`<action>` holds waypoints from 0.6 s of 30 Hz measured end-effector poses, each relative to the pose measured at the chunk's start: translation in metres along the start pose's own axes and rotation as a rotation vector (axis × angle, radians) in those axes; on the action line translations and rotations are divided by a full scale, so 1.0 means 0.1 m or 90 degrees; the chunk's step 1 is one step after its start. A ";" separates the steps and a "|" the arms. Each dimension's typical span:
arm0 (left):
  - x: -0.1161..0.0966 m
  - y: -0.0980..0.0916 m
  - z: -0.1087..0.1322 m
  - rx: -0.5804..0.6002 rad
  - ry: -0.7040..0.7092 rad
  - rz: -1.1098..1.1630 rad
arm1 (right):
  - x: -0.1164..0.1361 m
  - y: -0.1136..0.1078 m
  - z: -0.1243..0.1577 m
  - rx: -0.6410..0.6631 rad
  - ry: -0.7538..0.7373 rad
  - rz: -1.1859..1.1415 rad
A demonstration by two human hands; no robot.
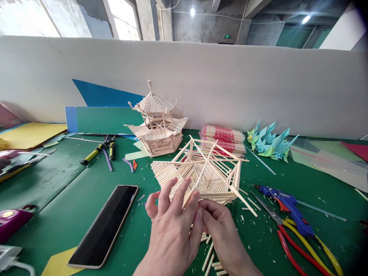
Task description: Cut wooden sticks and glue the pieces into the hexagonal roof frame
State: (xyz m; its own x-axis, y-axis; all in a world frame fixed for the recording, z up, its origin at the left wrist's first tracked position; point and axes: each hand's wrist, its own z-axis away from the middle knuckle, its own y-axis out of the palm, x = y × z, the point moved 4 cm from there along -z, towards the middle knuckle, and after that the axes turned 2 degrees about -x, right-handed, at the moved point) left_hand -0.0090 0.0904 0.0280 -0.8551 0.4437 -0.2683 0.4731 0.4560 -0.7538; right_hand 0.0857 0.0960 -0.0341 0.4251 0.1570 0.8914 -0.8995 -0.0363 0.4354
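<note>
A model frame of thin wooden sticks (201,168) lies in front of me, with slats laid side by side on its left and long sticks meeting at its top. My left hand (174,220) grips its near corner, thumb and index finger together there and the other fingers spread over the slats. Against that thumb, my right hand (222,226) is closed in a pinch; whatever lies between its fingertips is hidden. Loose cut sticks (208,255) lie beneath and beside my right hand.
Behind stands a stick pavilion (158,126), beside wrapped stick bundles (222,134) and blue folded paper (270,142). A phone (105,226) lies left, pliers (100,149) beyond it. A blue glue gun (287,205) and red-yellow-handled scissors (280,220) lie right.
</note>
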 end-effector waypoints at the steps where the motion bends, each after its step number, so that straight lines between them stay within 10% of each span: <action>1: 0.00 0.00 0.00 0.000 -0.003 0.002 | 0.00 0.00 0.00 0.000 0.000 -0.001; 13: 0.02 -0.02 0.00 0.029 0.021 0.056 | 0.00 -0.01 0.01 -0.003 0.011 0.024; 18: 0.08 -0.07 0.03 -0.067 0.016 0.106 | 0.04 0.00 0.01 -0.015 0.010 0.058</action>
State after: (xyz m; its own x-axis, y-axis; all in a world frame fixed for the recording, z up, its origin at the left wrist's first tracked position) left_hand -0.0201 0.0882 0.0295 -0.7577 0.5387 -0.3683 0.6288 0.4516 -0.6330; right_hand 0.0876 0.0956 -0.0306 0.3402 0.1689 0.9250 -0.9365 -0.0284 0.3496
